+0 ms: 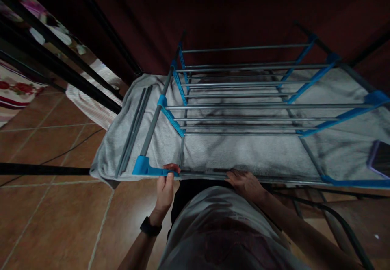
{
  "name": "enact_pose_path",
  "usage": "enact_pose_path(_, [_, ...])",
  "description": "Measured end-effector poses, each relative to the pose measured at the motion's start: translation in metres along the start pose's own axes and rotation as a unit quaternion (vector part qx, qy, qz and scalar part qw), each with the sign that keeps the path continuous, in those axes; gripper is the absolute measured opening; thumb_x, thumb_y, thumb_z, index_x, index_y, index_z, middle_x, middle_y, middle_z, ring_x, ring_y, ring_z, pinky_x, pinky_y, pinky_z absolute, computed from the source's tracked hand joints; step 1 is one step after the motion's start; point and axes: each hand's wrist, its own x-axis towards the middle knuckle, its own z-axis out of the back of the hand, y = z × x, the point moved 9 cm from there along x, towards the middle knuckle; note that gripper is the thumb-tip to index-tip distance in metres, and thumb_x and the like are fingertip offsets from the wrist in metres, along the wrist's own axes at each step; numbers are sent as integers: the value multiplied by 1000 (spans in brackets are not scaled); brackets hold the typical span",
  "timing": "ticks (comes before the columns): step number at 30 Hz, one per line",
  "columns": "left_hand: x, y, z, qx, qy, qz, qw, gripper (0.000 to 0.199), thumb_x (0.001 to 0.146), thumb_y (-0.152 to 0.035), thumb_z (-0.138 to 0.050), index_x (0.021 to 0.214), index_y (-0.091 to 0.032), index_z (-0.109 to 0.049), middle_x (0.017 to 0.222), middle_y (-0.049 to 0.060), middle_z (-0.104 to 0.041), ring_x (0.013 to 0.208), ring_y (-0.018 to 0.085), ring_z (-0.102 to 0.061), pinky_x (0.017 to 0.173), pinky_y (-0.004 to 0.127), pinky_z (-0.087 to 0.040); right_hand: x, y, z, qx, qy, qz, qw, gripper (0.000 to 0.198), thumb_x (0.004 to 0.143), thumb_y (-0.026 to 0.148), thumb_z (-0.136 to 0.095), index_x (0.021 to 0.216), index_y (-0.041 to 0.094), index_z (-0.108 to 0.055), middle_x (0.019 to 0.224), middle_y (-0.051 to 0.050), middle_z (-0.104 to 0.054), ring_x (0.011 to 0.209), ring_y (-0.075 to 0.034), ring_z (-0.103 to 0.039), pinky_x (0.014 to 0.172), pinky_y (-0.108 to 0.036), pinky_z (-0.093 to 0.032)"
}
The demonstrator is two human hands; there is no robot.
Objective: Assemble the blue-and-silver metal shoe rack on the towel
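Note:
A rack of grey metal tubes with blue plastic joints [237,106] lies on a grey cloth in front of me. My left hand [166,184] is closed around the end of the blue bracket [152,170] at the near left corner, thumb on top. Along the near edge, my right hand [243,182] is wrapped over the grey tubes [207,175], its fingertips partly hidden. To the left, several loose grey tubes [134,131] lie side by side on the cloth. Another blue bracket [353,181] sits at the near right corner.
The grey cloth [243,152] covers a raised surface. A phone [379,159] lies at its right edge. Black metal bars [45,168] run at the left. A dark red curtain [228,14] hangs behind. Below are brown floor tiles [70,213] and a thin cable [73,147].

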Motion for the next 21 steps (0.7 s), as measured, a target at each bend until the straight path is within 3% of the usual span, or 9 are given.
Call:
enact_pose_path(11, [4,-2,-1,-15,-23,3,1000,35,96,-48,-46,87,-19,-64,88,7,-65,87,22,-61,85,35,-49,2,-1,-5,-11,-21,-3,1000,18,103,31,-49,99,19,-61,90,-4,-68,82,-17,-63,68,-30,-36])
enact_pose_path(21, [5,12,0,-41,-31,29,998,32,97,-47,-46,98,-18,-61,90,7,-68,88,21,-63,88,36,-48,6,6,2,-28,-51,7,998,22,104,34,-46,95,19,-60,86,-4,-67,80,-17,-63,68,-30,-36])
